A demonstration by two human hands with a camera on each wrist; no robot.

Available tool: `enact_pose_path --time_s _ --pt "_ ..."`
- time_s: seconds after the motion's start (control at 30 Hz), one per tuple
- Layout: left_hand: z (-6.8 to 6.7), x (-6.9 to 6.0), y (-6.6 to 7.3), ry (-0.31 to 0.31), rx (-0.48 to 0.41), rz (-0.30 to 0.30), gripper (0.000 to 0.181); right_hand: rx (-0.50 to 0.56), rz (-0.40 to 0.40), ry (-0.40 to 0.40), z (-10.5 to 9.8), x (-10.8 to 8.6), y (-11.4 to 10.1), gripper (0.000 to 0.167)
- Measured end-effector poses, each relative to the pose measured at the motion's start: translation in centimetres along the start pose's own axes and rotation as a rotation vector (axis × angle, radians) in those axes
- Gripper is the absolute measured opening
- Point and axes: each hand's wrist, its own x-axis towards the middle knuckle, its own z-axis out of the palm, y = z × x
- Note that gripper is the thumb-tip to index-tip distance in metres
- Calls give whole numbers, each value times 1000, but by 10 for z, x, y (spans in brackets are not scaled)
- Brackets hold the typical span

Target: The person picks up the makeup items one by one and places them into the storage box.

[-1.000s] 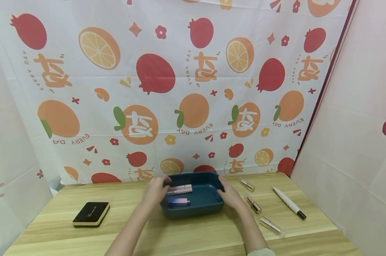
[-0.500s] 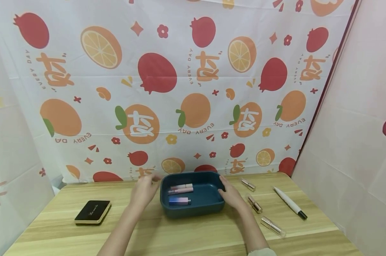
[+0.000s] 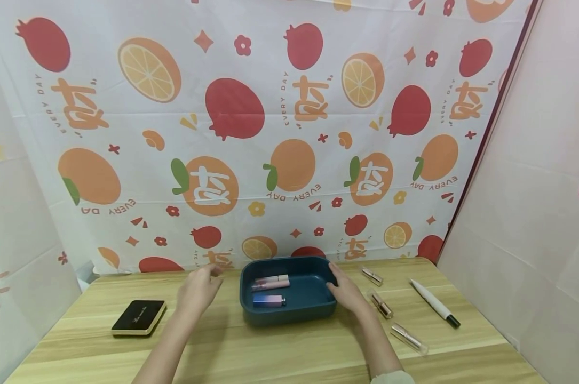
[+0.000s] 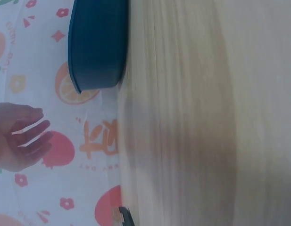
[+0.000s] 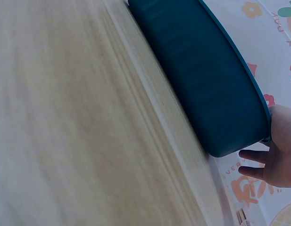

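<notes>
At far left, a flat, square-cornered black case with a gold-coloured edge (image 3: 139, 318) lies on the pale wood-grained table (image 3: 270, 358), pale lettering across its lid. Next, the left hand (image 3: 198, 290) is raised above the table between case and box, touching neither; its grip is apart, the fingers loosely bent and holding nothing. At centre stands the dark teal, round-cornered, open-topped rectangular box (image 3: 289, 318), resting flat on the table. Inside, towards its left end, two slim pink tubes (image 3: 276, 285) lie side by side at the rear; nearer the front wall is a squarish tube shading from blue to lilac (image 3: 268, 301). At the box's right end, the right hand (image 3: 349, 296) has its grip clamped on the wall, thumb at the inner side of the rim and fingers outside. Further right lie three slender gold-and-clear tubes (image 3: 381, 305), well spaced in a line from back to front. At far right, a white pen-shaped stick with a black end (image 3: 433, 302) lies obliquely, its pointed tip towards the rear. Behind everything hangs a white fruit-printed cloth (image 3: 251, 176).
</notes>
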Motion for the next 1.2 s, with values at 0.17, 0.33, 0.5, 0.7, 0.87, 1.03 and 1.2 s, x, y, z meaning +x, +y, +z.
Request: enact_pose_path --time_s 0.17,0.33,0.5,0.7,0.87,1.03,1.2 --pt "-8 -5 -12 -25 33 -48 26 -6 -6 -3 0 0 0 55" --pt "-14 -12 -24 -34 52 -85 26 -6 -7 -5 0 -1 0 55" --pt "-19 -17 -40 -78 90 -144 29 -6 -3 -4 0 -2 1 55" --pt "-24 -22 -59 -116 118 -229 35 -3 1 -3 1 -4 2 55" --pt "-26 -23 -71 -122 154 -249 39 9 5 -4 0 -6 2 55" --pt "-26 -25 -82 -150 155 -288 45 8 -3 -1 0 -6 2 55" --pt "-25 -28 -91 -166 153 -336 53 4 -10 -6 0 -6 3 55"
